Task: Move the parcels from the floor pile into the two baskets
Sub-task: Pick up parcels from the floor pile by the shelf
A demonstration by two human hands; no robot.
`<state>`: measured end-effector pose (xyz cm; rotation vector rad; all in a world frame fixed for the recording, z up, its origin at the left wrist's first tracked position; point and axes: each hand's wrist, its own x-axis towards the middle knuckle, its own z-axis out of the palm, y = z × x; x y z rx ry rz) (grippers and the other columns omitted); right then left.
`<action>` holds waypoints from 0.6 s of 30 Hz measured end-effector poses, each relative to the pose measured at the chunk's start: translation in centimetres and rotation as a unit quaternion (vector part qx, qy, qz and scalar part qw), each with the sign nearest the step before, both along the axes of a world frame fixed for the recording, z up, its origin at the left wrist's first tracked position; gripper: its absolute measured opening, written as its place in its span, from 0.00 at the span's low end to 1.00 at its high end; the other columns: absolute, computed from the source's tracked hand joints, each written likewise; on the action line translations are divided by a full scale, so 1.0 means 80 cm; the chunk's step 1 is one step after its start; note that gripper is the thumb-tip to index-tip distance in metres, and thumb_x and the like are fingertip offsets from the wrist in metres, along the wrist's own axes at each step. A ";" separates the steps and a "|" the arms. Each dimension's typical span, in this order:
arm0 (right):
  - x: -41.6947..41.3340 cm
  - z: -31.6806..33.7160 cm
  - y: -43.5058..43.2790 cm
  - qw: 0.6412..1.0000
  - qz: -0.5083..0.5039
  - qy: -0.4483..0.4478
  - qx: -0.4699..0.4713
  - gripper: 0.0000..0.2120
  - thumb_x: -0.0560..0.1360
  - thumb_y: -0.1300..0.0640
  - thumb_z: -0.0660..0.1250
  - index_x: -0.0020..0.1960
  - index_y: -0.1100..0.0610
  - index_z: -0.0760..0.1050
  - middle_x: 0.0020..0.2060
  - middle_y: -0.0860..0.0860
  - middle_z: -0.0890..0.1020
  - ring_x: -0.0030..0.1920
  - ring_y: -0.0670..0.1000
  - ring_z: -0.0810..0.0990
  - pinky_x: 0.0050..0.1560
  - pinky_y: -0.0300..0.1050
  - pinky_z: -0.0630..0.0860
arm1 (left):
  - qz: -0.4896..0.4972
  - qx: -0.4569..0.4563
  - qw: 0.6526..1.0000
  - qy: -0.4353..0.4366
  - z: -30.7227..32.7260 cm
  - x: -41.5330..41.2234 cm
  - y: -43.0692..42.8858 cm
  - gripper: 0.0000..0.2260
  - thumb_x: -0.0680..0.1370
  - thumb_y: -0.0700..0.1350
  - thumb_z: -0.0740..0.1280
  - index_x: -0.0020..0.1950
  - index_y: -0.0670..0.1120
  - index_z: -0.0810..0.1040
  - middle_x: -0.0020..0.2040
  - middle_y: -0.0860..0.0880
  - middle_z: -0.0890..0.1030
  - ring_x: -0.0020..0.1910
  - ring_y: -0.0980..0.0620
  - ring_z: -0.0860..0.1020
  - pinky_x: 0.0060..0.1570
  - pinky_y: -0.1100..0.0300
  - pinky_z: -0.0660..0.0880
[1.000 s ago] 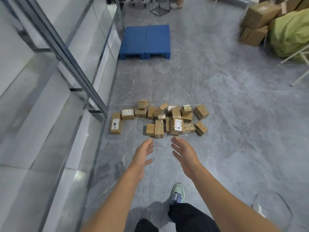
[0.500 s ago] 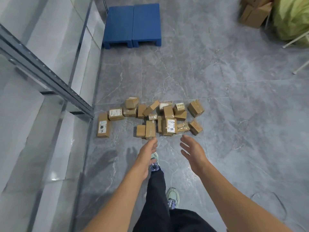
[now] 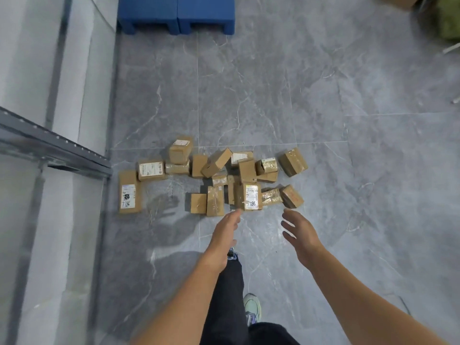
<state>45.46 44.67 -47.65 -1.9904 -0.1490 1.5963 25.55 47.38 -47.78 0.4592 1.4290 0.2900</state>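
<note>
Several small brown cardboard parcels lie in a loose pile [image 3: 231,180] on the grey tiled floor, some with white labels. One long parcel [image 3: 128,192] lies apart at the left, marked 7786. My left hand [image 3: 225,231] reaches forward with straight fingers, its tips just short of the labelled parcel [image 3: 251,199] at the pile's near edge. My right hand [image 3: 300,231] is spread and relaxed, just below a taped parcel [image 3: 291,196] at the pile's right end. Neither hand holds anything. No basket is in view.
A glass wall with a dark metal rail [image 3: 49,150] runs along the left. Two blue plastic pallets [image 3: 176,11] sit at the far end. A green bag [image 3: 448,18] shows at the top right. My legs and a shoe [image 3: 251,307] are below.
I have stepped closer to the pile, and the view has tilted down. Both hands have moved forward to the pile's near edge, still holding nothing.
</note>
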 end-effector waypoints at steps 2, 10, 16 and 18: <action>0.011 -0.024 0.025 1.000 -0.013 -0.002 -0.014 0.22 0.85 0.49 0.62 0.77 0.56 0.69 0.74 0.53 0.74 0.74 0.56 0.73 0.77 0.57 0.67 | -0.012 -0.015 1.000 0.007 -0.025 0.005 0.027 0.23 0.85 0.59 0.59 0.78 0.51 0.70 0.76 0.50 0.72 0.75 0.51 0.69 0.75 0.43 0.66; 0.050 -0.167 0.103 0.998 -0.003 0.002 -0.056 0.22 0.86 0.50 0.61 0.78 0.57 0.68 0.75 0.53 0.73 0.74 0.56 0.72 0.77 0.56 0.67 | -0.071 -0.046 0.995 0.045 -0.153 0.039 0.100 0.28 0.83 0.61 0.61 0.79 0.49 0.69 0.76 0.48 0.71 0.74 0.48 0.69 0.72 0.47 0.67; 0.073 -0.322 0.126 0.995 0.018 0.029 -0.092 0.15 0.85 0.48 0.61 0.69 0.52 0.73 0.75 0.54 0.73 0.74 0.56 0.72 0.77 0.57 0.66 | -0.101 -0.064 0.989 0.082 -0.296 0.087 0.108 0.34 0.75 0.70 0.62 0.75 0.51 0.73 0.74 0.49 0.73 0.73 0.47 0.70 0.75 0.40 0.65; 0.082 -0.381 0.129 0.993 0.021 0.036 -0.109 0.17 0.85 0.48 0.62 0.72 0.52 0.73 0.75 0.54 0.73 0.74 0.56 0.72 0.77 0.57 0.66 | -0.084 -0.066 0.991 0.084 -0.350 0.103 0.110 0.24 0.83 0.60 0.62 0.75 0.49 0.73 0.70 0.51 0.74 0.68 0.50 0.71 0.72 0.47 0.68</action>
